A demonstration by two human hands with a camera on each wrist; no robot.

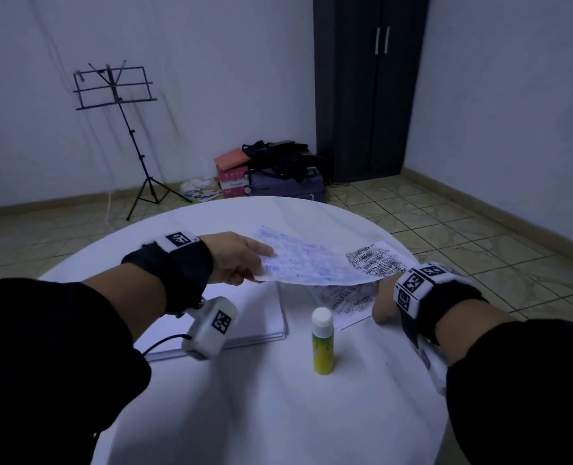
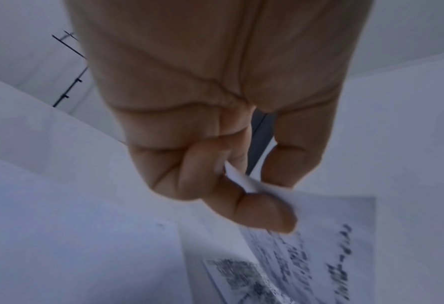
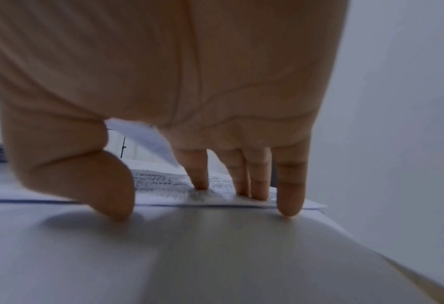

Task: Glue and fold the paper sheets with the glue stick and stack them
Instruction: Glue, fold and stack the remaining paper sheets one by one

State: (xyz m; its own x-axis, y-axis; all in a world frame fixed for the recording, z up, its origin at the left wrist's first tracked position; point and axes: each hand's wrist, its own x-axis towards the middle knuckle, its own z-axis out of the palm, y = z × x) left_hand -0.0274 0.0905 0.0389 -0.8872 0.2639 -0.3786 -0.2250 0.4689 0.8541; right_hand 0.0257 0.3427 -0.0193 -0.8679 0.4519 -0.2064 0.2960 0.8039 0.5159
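My left hand (image 1: 244, 260) pinches the edge of a written paper sheet (image 1: 315, 260) between thumb and fingers (image 2: 262, 214) and holds that side lifted over the table. The sheet carries blue handwriting and a black printed block. My right hand (image 1: 384, 303) presses straight fingers (image 3: 288, 197) down on the lower part of the printed sheet (image 3: 207, 195) lying on the table, mostly hidden under the lifted part in the head view. A yellow-green glue stick (image 1: 322, 340) with a white cap stands upright near the front, between my hands.
A stack of white sheets (image 1: 254, 317) lies under my left wrist. The round table (image 1: 244, 414) has a white cloth. Beyond it stand a music stand (image 1: 120, 95), bags and boxes (image 1: 271, 176) on the floor, and a dark wardrobe (image 1: 369, 85).
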